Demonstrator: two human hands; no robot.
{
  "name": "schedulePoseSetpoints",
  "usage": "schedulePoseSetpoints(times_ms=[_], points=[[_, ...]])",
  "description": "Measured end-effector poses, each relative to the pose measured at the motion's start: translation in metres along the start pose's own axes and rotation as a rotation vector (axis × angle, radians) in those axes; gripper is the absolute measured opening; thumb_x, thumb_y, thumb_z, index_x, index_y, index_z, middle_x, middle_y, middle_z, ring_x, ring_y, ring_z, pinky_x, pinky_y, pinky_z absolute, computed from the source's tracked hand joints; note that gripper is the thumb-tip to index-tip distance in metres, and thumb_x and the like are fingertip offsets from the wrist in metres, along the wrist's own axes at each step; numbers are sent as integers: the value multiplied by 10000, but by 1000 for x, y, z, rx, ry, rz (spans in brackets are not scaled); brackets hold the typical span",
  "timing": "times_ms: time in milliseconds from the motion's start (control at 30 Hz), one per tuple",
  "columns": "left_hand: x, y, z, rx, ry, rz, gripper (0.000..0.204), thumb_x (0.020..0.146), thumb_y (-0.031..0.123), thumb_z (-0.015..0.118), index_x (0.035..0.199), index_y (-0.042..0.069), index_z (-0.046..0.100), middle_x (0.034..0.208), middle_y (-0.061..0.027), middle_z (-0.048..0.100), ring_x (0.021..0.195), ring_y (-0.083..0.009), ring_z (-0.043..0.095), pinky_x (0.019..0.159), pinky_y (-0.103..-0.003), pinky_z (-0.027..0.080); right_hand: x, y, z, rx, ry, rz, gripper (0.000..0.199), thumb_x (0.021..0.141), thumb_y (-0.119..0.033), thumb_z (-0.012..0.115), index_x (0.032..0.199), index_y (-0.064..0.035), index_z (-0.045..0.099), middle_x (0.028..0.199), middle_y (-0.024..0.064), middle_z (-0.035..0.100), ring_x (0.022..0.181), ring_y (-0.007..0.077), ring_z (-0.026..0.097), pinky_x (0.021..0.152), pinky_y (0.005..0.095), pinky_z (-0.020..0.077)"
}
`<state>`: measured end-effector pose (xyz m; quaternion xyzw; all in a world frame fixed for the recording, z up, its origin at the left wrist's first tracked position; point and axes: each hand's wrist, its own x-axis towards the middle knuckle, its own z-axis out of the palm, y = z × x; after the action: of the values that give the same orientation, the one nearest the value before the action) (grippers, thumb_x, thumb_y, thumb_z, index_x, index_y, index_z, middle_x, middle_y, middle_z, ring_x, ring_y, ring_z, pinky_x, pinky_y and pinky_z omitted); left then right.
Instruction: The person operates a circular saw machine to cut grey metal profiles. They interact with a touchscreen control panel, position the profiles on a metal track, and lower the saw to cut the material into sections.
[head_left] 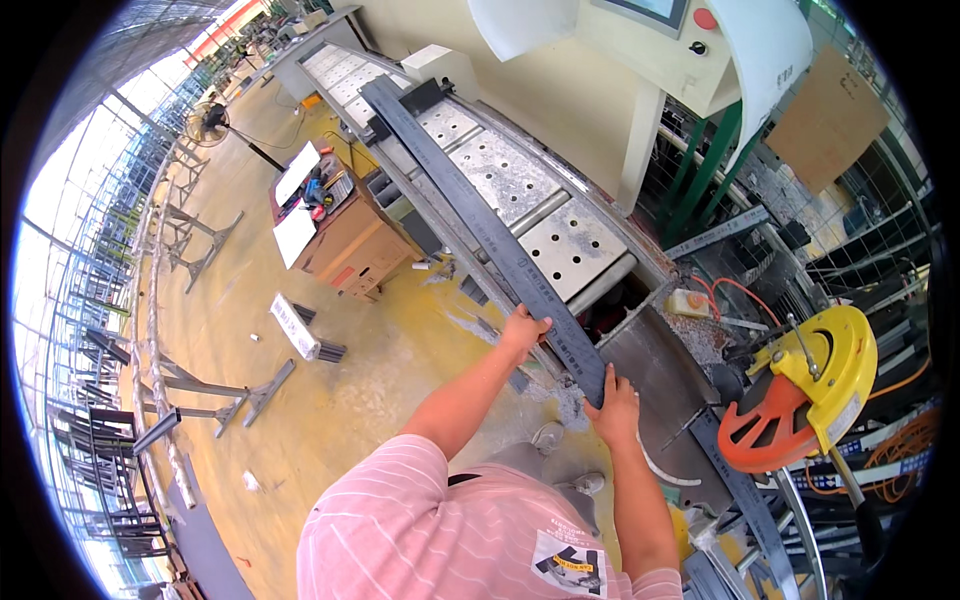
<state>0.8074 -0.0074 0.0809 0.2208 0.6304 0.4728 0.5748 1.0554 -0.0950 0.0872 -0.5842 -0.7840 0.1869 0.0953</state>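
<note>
A long dark-grey profile bar (487, 226), with lettering along its face, lies lengthwise along the near side of the metal conveyor table. My left hand (525, 333) is closed on its near edge, a short way from the close end. At that end, my right hand (613, 408) grips the bar's tip, fingers on top. The far end rests against a dark stop block (421, 97) on the table. To the right of my right hand stands a cut-off saw with a yellow guard (842, 355) and an orange-red blade cover (768, 425). Another grey bar (738, 490) lies beneath it.
Perforated metal plates (570, 248) top the conveyor. A cardboard box (350, 248) with tools stands left of it, near a bundle of short profiles (305, 328) on the floor. Trestles (215, 385) line the left. A control panel with a red button (705, 19) is at upper right.
</note>
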Motion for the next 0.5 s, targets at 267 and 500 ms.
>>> schedulePoseSetpoints(times_ms=[267, 500], points=[[48, 22, -32, 340, 162, -10, 309, 810, 127, 733, 1023, -12, 558, 948, -134, 672, 858, -226, 655, 700, -344, 527, 52, -39, 15, -28, 14, 29, 813, 768, -333, 741, 1450, -89, 372, 1291, 154, 484, 1172, 324, 477, 974, 469, 369], [72, 39, -31, 1088, 334, 87, 664, 751, 447, 745, 1118, -74, 558, 1106, -294, 633, 1076, -410, 608, 929, -451, 474, -52, 3, 3, 272, 38, 14, 554, 797, -245, 702, 1307, -106, 538, 1313, 126, 508, 1215, 302, 464, 1013, 459, 332]])
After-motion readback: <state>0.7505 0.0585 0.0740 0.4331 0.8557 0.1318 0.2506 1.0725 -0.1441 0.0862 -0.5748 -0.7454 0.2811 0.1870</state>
